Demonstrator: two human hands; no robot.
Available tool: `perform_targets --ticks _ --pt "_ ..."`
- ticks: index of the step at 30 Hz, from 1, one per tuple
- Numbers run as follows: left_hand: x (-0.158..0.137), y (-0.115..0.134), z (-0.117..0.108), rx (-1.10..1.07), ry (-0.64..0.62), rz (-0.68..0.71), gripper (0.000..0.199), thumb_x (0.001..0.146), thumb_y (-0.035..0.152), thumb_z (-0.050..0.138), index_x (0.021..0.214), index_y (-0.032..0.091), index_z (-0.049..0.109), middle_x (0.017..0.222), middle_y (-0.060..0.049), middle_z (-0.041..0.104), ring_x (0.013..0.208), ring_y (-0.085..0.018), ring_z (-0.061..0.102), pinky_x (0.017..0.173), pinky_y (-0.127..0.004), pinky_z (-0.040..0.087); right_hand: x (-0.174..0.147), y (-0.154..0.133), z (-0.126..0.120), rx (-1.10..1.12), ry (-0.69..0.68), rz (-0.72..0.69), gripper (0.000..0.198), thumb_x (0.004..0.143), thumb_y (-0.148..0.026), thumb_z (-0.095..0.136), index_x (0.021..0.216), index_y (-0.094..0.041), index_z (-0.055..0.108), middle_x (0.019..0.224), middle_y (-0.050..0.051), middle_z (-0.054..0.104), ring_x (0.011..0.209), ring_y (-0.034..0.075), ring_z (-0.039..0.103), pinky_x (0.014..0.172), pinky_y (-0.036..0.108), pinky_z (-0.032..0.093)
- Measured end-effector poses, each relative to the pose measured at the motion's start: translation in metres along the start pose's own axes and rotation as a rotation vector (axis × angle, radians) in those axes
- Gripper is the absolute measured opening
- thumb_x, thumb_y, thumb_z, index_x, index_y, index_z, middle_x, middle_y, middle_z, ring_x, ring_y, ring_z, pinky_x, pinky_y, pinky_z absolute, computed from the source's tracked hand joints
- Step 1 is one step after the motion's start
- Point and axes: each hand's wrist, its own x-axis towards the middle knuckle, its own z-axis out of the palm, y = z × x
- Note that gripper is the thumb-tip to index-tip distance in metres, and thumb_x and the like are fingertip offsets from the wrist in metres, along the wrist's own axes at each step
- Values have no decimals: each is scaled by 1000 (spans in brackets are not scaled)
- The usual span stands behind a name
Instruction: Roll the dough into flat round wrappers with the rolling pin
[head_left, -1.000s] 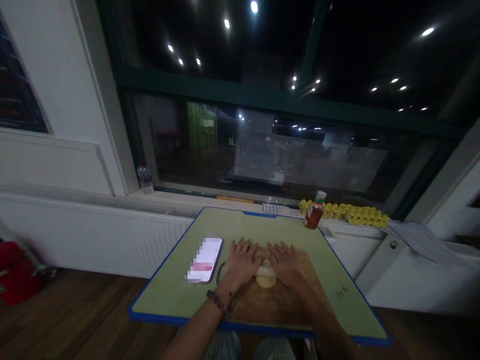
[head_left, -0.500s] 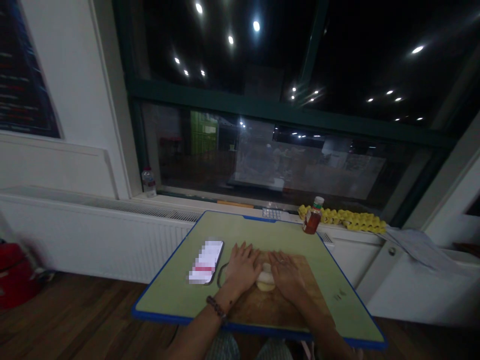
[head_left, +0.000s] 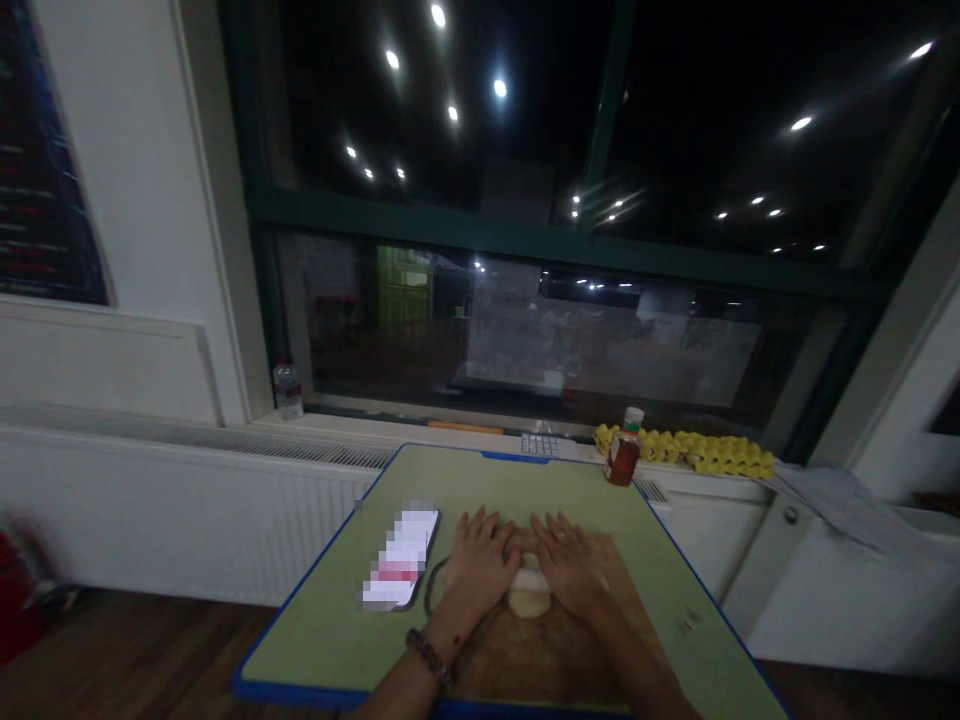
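My left hand (head_left: 484, 560) lies palm down with fingers spread, over the left end of a pale rolling pin (head_left: 530, 581). Over the pin's right end rests my right hand (head_left: 568, 562), its fingers also stretched forward. Both ends of the pin are mostly hidden under the palms. A small round of pale dough (head_left: 529, 603) shows from beneath the pin, on the near side, between the hands. It sits on a brown wooden board (head_left: 536, 660), which has a dark loop (head_left: 432, 588) at its left side.
The board lies on a light green table (head_left: 300, 640) with a blue rim. A lit phone (head_left: 405, 555) is to the left of my hands. At the far right corner stands a bottle of reddish liquid (head_left: 622, 450). Yellow egg trays (head_left: 697, 450) line the windowsill behind.
The view has tilted up, so the table and hands sit lower in the picture. Both hands stay on the rolling pin, and slightly more dough shows on its near side.
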Motion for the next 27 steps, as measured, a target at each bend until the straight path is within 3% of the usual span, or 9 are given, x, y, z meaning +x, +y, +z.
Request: perform_targets --ticks 7,14,19,24,27 --pt "-21 6 2 -56 105 67 41 95 35 39 132 29 55 141 -2 53 137 -27 36 117 -52 14 -26 -13 -2 1 16 21 51 94 -17 29 144 -16 41 149 9 39 141 27 29 116 47 24" --pt "10 -4 -1 -30 -59 46 39 95 37 38 127 28 58 133 -6 59 128 -26 46 110 -51 27 5 2 -2 -19 -45 -21 47 96 -20 31 139 -24 49 152 7 35 142 31 23 113 57 22" --pt "22 -6 -4 -26 -115 -2 42 95 41 39 128 23 57 133 -10 59 128 -28 46 107 -51 31 21 3 -10 17 -49 67 41 97 -28 36 132 -26 56 151 8 36 143 30 22 112 56 23" --pt "0 2 -1 -20 4 37 40 97 40 36 126 25 60 133 -6 59 131 -28 43 112 -53 24 -1 -3 -6 10 35 -20 44 97 -23 32 137 -23 51 152 6 35 144 30 19 115 55 19" --pt "-18 5 0 -17 88 75 41 97 41 37 129 27 56 138 -4 56 135 -28 38 114 -54 20 -18 -10 -6 35 57 8 46 98 -25 30 141 -19 46 151 8 37 143 28 24 116 51 20"
